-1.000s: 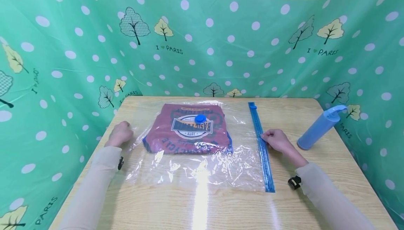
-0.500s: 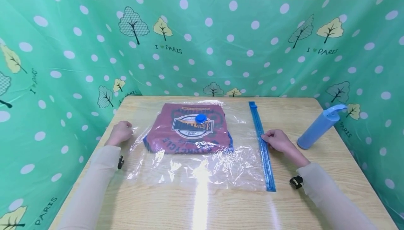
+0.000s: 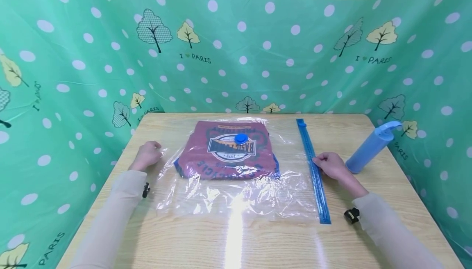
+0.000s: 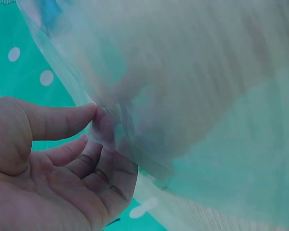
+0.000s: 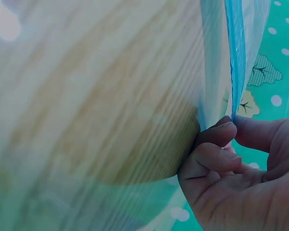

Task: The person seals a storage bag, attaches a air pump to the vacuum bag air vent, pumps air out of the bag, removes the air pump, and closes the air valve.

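A clear vacuum storage bag (image 3: 221, 199) lies across the table with a folded maroon T-shirt (image 3: 195, 150) inside. Its round blue valve (image 3: 241, 138) sits over the shirt's printed badge, and a blue zip strip (image 3: 321, 191) runs down its right end. My left hand (image 3: 148, 154) pinches the bag's left edge; in the left wrist view, the thumb (image 4: 62, 120) and forefinger meet on the plastic. At the strip's middle, my right hand (image 3: 330, 165) pinches the zip edge between thumb and forefinger, shown close up beside the blue strip (image 5: 237, 53) in the right wrist view.
Right of my right hand a blue hand pump (image 3: 368, 150) stands tilted on the wooden table (image 3: 184, 244). A green dotted curtain (image 3: 236, 72) hangs round the back and both sides. Each wrist wears a black strap.
Both hands have shifted slightly to the right, and the bag with the T-shirt in it has slid right with them. The pump still stands on the table.
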Motion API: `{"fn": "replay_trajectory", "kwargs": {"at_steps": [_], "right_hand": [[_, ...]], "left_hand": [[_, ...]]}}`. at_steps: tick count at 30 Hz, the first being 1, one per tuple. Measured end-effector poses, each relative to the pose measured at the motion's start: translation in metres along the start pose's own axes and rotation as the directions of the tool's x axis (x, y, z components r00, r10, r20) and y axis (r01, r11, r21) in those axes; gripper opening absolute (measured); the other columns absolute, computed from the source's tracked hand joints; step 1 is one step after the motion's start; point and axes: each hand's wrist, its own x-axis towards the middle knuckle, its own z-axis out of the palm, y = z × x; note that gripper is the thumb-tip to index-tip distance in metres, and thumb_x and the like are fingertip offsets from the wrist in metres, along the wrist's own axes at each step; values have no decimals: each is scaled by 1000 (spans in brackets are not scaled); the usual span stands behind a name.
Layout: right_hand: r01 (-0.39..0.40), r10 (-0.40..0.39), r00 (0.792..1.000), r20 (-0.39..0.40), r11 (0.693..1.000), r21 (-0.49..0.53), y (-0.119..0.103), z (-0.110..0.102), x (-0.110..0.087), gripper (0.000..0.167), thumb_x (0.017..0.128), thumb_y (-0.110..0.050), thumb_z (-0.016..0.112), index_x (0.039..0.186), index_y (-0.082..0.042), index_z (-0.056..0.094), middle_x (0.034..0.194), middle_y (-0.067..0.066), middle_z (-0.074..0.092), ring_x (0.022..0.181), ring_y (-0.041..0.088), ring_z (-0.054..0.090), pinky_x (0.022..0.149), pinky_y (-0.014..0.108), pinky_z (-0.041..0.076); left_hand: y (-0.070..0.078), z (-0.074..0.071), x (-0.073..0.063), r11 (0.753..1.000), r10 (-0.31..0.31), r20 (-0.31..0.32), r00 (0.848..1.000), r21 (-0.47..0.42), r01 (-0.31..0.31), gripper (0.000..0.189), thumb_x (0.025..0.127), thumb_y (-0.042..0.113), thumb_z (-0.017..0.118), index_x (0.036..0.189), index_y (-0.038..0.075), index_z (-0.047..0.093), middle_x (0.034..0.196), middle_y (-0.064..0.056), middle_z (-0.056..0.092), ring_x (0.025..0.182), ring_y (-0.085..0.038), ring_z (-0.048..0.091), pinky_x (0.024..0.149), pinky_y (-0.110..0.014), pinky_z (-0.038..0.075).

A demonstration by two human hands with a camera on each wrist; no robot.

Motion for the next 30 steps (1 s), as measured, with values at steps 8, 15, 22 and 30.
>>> {"fn": "replay_trajectory", "kwargs": {"at_steps": [8, 15, 22, 30], "right_hand": [[6, -6, 999, -33, 1000, -17, 6, -8, -1, 39, 112, -22, 52, 125, 13, 61, 89, 12, 63, 76, 23, 58, 65, 35, 48], [-23, 22, 999, -47, 1000, -16, 11, -11, 0, 38, 112, -23, 51, 124, 12, 61, 89, 12, 62, 77, 23, 57, 66, 35, 47], [-17, 15, 998, -68, 999, -42, 14, -13, 2, 39, 112, -23, 50, 124, 13, 61, 92, 13, 62, 80, 24, 58, 68, 35, 48], [2, -13, 993, -116, 996, -91, 17, -14, 2, 37, 111, -22, 52, 117, 13, 63, 89, 14, 62, 77, 25, 57, 64, 34, 46]], "left_hand": [[15, 7, -2, 1000, 23, -2, 1000, -3, -23, 53, 93, -3, 51, 143, -19, 44, 128, -39, 57, 89, -35, 60, 76, -42, 55], [22, 13, -3, 1000, 24, 7, 1000, -21, -23, 54, 92, -5, 51, 144, -19, 43, 121, -36, 59, 81, -29, 58, 72, -38, 54], [24, 14, -2, 999, 42, 14, 999, -14, -42, 55, 91, -6, 51, 144, -18, 43, 127, -38, 57, 83, -31, 58, 74, -40, 54], [24, 18, 1, 997, 72, 16, 997, 1, -72, 55, 90, -4, 53, 143, -18, 44, 122, -36, 60, 83, -31, 58, 75, -41, 54]]}}
